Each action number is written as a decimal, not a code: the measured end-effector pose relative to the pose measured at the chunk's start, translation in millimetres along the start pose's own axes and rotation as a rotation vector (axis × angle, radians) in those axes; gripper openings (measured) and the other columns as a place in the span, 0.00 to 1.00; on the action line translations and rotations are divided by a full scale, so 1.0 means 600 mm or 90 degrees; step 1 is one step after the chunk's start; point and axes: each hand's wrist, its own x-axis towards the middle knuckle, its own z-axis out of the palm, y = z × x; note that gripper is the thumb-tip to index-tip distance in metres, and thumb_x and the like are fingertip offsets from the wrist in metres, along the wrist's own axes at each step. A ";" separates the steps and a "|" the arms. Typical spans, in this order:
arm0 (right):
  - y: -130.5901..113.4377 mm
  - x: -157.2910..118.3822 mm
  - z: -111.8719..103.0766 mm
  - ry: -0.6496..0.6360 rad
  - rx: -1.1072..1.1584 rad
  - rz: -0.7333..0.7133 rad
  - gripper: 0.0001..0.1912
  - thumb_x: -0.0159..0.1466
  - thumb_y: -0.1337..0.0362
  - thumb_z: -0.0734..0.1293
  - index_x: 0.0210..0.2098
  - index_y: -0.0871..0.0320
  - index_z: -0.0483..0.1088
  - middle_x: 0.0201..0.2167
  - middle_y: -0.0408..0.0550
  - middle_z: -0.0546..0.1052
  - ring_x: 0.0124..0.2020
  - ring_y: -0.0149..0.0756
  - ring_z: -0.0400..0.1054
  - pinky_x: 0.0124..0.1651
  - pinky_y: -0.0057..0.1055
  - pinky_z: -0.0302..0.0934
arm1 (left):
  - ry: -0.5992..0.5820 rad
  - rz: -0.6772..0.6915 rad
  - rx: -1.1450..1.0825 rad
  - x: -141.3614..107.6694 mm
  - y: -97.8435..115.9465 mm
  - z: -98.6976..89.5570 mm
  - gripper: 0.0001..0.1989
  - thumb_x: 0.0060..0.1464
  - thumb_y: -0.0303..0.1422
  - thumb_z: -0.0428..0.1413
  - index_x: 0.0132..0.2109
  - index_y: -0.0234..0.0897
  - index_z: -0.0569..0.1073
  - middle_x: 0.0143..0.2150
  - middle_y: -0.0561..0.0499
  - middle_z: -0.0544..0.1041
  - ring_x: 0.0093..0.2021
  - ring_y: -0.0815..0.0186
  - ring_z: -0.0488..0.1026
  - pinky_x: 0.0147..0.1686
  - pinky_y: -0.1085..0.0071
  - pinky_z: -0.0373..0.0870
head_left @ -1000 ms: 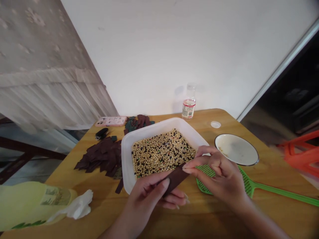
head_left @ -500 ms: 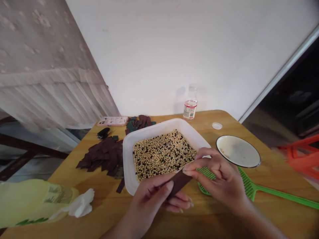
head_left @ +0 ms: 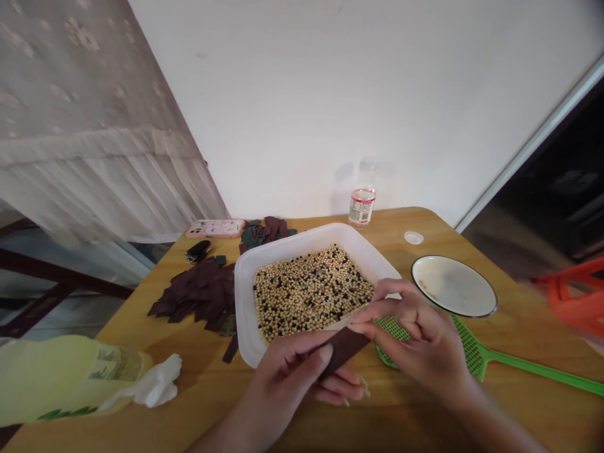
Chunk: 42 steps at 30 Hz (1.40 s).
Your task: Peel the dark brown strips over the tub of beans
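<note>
Head: two hands [head_left: 358,352], one sandpaper-like strip [head_left: 345,351]

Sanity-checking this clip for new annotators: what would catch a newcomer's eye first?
The white plastic tray of mixed pale and dark beans sits mid-table, just ahead of the hands. The left hand holds a dark brown strip by the tray's near edge, with the right hand at its upper end. Left of the tray lies a pile of dark brown cut pieces; a bright green fly swatter stretches right from under the right hand.
</note>
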 end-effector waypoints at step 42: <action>0.001 -0.006 0.010 -0.045 0.074 0.055 0.09 0.60 0.70 0.70 0.36 0.51 0.67 0.28 0.41 0.81 0.46 0.40 0.74 0.40 0.37 0.73 | 0.031 0.004 0.059 0.001 0.004 -0.006 0.20 0.53 0.45 0.59 0.49 0.37 0.78 0.35 0.45 0.84 0.35 0.62 0.81 0.34 0.73 0.76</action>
